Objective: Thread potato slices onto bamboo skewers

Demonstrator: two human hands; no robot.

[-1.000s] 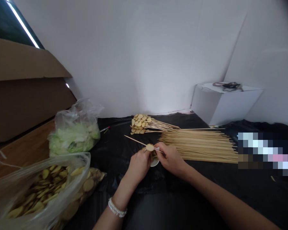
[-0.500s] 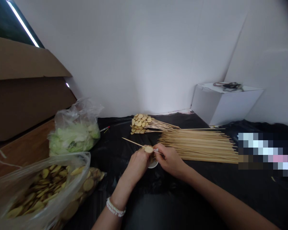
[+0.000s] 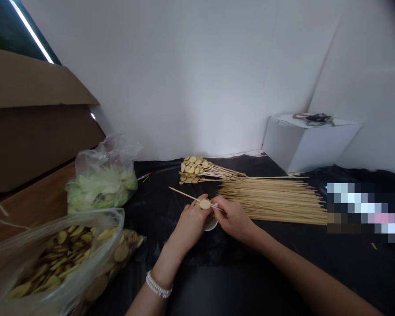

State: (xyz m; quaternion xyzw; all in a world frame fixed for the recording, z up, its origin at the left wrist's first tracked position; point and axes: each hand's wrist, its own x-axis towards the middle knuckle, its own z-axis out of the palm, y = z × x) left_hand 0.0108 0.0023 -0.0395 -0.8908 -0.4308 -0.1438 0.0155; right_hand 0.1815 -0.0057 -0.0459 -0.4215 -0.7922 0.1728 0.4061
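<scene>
My left hand (image 3: 191, 223) is closed around a wooden skewer (image 3: 183, 193) whose bare end points to the upper left. A pale round slice (image 3: 204, 204) sits at my left fingertips, on or against that skewer. My right hand (image 3: 234, 217) pinches a thin white stick-like item (image 3: 217, 207) just right of the slice. Partly hidden below both hands is a small white bowl (image 3: 211, 226). Behind them lies a pile of skewered slices (image 3: 192, 169), and to the right a broad bundle of bare skewers (image 3: 273, 199).
An open plastic bag of slices (image 3: 62, 259) stands at the lower left, with a bag of leafy greens (image 3: 102, 188) behind it. A red-tipped pen (image 3: 144, 176) lies nearby. At the right back is a white box (image 3: 309, 140); black sheeting (image 3: 204, 285) covers the surface.
The skewer and slice have shifted very slightly to the right. Some fingers of my left hand have lifted a little behind the slice. My right hand keeps nearly the same place.
</scene>
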